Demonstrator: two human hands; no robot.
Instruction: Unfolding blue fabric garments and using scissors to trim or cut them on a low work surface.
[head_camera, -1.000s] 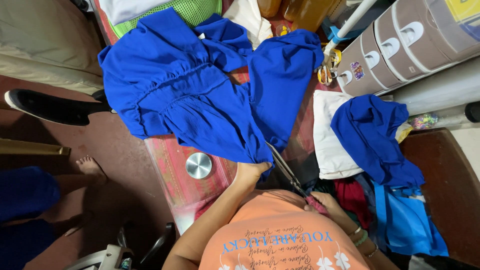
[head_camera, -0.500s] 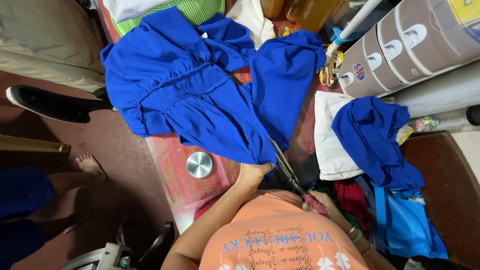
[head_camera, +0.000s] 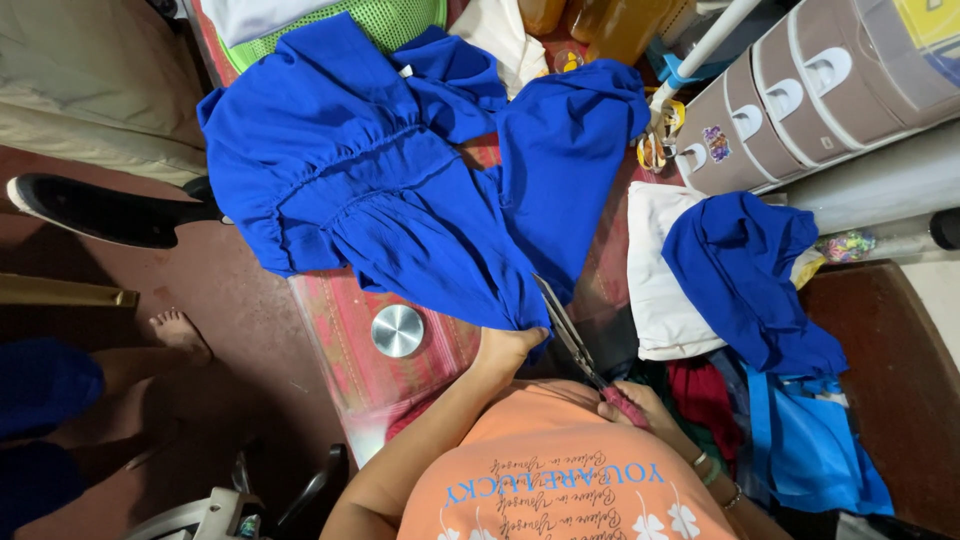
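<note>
Left hand (head_camera: 505, 350) pinches bright blue gathered garment (head_camera: 400, 190) hem; right hand (head_camera: 640, 405) grips scissors (head_camera: 570, 335), blades seemingly open beside hem.

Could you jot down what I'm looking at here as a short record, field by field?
Left hand: left hand pinches the hem of the blue garment.
Right hand: right hand grips the scissors, blades pointing at the hem.
Work surface: red patterned table.
On the table: round metal disc, beside the garment.
To the side: second blue cloth lying over white fabric.
Background: plastic drawer unit.
</note>
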